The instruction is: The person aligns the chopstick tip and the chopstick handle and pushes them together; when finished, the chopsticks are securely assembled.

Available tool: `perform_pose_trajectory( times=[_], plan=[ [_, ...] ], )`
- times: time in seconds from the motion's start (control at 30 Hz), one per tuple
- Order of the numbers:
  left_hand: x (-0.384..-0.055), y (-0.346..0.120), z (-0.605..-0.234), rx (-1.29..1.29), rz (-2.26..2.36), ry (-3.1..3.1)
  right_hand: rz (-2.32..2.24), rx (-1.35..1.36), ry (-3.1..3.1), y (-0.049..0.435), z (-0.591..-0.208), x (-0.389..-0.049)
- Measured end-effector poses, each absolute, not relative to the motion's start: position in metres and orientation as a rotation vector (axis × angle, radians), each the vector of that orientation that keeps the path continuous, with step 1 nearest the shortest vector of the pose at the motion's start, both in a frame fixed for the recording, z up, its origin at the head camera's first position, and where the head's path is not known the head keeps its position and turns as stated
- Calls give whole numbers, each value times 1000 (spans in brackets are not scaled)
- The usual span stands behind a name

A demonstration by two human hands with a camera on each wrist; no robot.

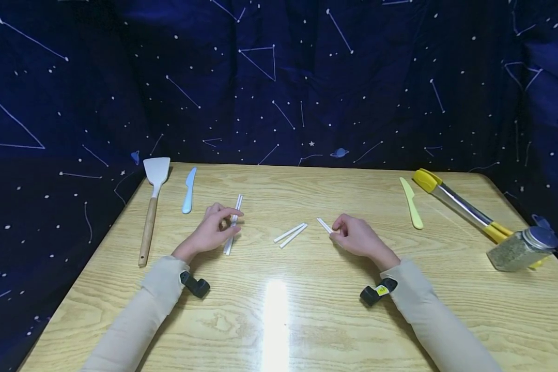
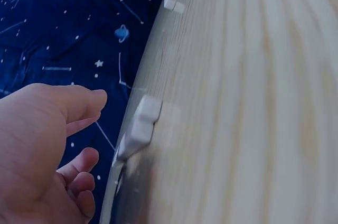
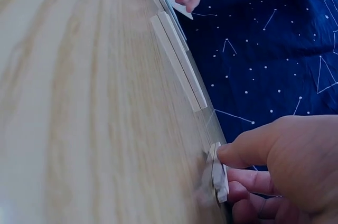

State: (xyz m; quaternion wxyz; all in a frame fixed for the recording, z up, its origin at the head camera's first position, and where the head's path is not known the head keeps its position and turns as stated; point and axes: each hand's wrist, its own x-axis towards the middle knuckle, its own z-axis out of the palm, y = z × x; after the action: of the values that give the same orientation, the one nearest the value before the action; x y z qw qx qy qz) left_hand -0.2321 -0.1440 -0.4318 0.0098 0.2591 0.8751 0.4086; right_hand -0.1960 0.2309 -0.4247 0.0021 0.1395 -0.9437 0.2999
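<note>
Pinching two sticks in right grip, left grip empty, parted, near longer pair, middle pair between

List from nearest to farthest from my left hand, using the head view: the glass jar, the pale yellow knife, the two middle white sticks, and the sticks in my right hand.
From your left hand:
1. Middle white sticks, just to its right.
2. Sticks in your right hand, farther right.
3. Pale yellow knife, beyond that hand.
4. Glass jar, far right.
</note>
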Motion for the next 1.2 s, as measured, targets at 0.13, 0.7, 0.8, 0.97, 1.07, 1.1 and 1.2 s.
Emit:
perform_pose_trajectory(
  times=[0.13, 0.7, 0.8, 0.97, 1.07, 1.1, 1.2],
  plan=[
    [-232, -135, -432, 878, 1250, 2773, 921, 421, -2977, 229, -423, -195],
    [-225, -85, -425, 1067, 1192, 2786, 801, 354, -3002, 219, -420, -191],
    [-225, -77, -423, 1102, 1177, 2735, 820, 362, -3000, 220, -420, -190],
    [-227, -68, -423, 1133, 1133, 2717, 875, 398, -2989, 220, -420, -192],
    [-226, -62, -426, 1154, 1068, 2730, 885, 396, -2995, 220, -419, -192],
    [-225, -61, -426, 1159, 1031, 2739, 882, 398, -2997, 220, -419, -191],
    [-221, -56, -428, 1143, 911, 2772, 880, 404, -3008, 222, -418, -190]
  ],
)
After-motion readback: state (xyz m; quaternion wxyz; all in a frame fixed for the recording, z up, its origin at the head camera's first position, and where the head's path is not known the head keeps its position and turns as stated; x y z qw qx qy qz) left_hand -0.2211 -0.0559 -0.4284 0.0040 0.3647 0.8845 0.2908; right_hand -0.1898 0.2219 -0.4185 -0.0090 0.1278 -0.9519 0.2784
